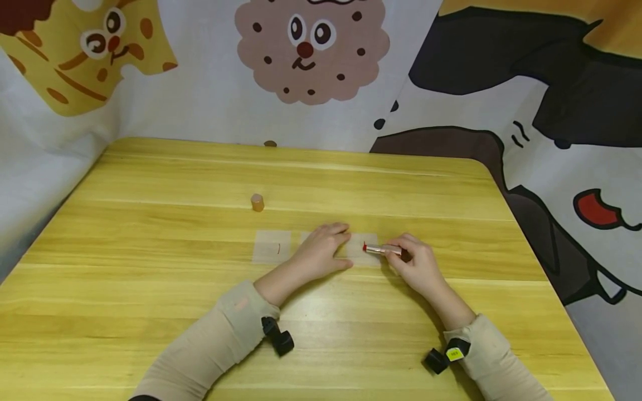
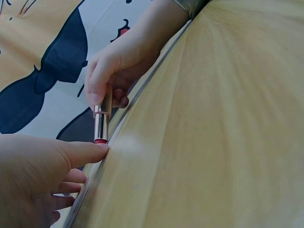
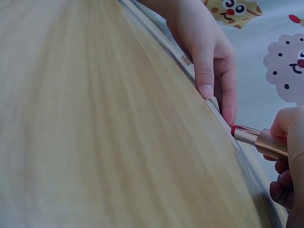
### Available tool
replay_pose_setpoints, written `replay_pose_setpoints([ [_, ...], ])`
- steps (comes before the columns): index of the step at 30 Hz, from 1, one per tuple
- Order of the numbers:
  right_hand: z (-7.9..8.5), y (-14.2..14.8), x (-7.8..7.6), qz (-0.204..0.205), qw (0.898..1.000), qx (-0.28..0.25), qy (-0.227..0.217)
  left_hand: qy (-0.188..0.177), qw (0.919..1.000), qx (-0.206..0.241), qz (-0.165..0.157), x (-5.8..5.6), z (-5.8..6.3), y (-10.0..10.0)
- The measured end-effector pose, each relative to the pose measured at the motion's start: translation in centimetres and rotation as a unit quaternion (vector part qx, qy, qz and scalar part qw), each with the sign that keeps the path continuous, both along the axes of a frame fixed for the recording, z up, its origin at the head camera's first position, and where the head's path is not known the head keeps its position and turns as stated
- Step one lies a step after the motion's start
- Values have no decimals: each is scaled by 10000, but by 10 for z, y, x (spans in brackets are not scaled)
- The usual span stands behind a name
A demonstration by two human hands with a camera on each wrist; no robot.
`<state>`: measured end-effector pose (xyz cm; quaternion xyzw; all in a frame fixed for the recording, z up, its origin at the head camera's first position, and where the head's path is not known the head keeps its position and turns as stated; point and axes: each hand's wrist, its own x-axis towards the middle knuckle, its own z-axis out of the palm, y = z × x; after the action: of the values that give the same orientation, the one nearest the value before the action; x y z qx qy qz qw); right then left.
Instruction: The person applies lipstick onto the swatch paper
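My right hand [image 1: 417, 264] pinches a lipstick [image 1: 376, 249] with a red tip and a shiny metallic tube. Its tip touches the right-hand pale paper square [image 1: 370, 258], beside a short red mark. My left hand [image 1: 321, 253] rests on the paper with its thumb and fingers spread, holding nothing; it covers part of the paper. Left of it lies another pale square [image 1: 263, 248] bearing a small curved red line. The left wrist view shows the lipstick [image 2: 101, 124] upright beyond my left thumb. In the right wrist view, the lipstick [image 3: 247, 135] points toward my left fingertips.
A small copper-coloured cap [image 1: 257, 203] stands on the wooden table [image 1: 321, 345] behind the left square. A cartoon-print cloth [image 1: 200, 111] hangs along the table's far edge. Both wrists carry small black cameras [image 1: 282, 342].
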<state>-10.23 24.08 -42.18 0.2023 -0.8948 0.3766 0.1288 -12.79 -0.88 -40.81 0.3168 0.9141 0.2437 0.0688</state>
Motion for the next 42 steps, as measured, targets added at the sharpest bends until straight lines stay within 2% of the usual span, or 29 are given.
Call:
replay_pose_setpoints([
  [4, -2, 1, 0, -41, 9996, -289, 13, 8, 10000, -2, -10, 0, -1, 0],
  [8, 0, -2, 0, -60, 9959, -904, 54, -4, 10000, -12, 11, -1, -2, 0],
  [16, 26, -15, 10, -55, 9802, -1943, -387, 6, 10000, -28, 17, -1, -2, 0],
  [19, 26, -16, 10, -115, 9744, -2187, -508, 30, 10000, -22, 7, -1, -2, 0],
  [27, 24, -16, 9, -190, 9662, -2494, -618, 54, 10000, -25, 15, -1, -2, 0],
  [34, 5, -7, 1, -269, 9598, -2715, -656, 68, 10000, 8, -5, 0, -3, 0],
  [42, 7, -7, 2, -363, 9593, -2718, -668, 77, 10000, 55, 5, 1, -2, 0],
])
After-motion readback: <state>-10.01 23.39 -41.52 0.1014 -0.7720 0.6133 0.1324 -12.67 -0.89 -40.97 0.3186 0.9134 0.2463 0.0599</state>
